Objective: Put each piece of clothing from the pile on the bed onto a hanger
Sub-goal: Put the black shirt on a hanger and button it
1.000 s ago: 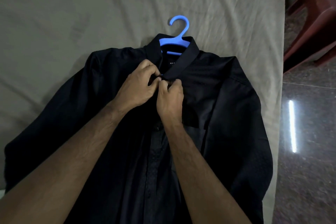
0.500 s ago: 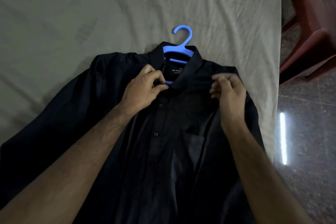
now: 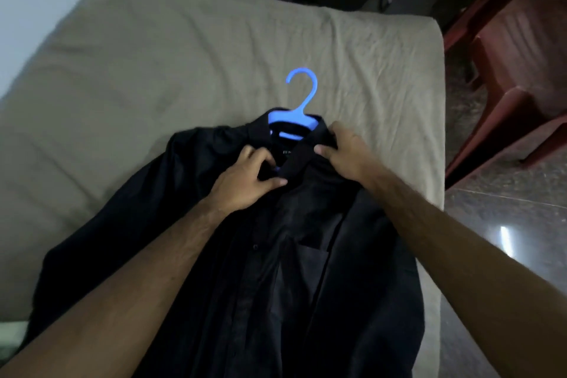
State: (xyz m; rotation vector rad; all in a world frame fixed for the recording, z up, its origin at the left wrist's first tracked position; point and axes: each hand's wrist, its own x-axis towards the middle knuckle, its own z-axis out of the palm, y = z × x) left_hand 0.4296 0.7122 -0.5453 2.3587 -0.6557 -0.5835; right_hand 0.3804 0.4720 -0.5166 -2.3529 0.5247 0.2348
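Head view shows me a black shirt (image 3: 233, 255) lying flat near the right edge of the bed (image 3: 122, 86), with a blue hanger (image 3: 296, 113) inside its neck. My left hand (image 3: 245, 181) pinches the collar front. My right hand (image 3: 346, 152) grips the collar's right side.

I stand at a bed (image 3: 153, 77) with a wrinkled beige sheet, red plastic chairs (image 3: 518, 64) on my right, on a glossy speckled floor (image 3: 503, 218) reflecting light.
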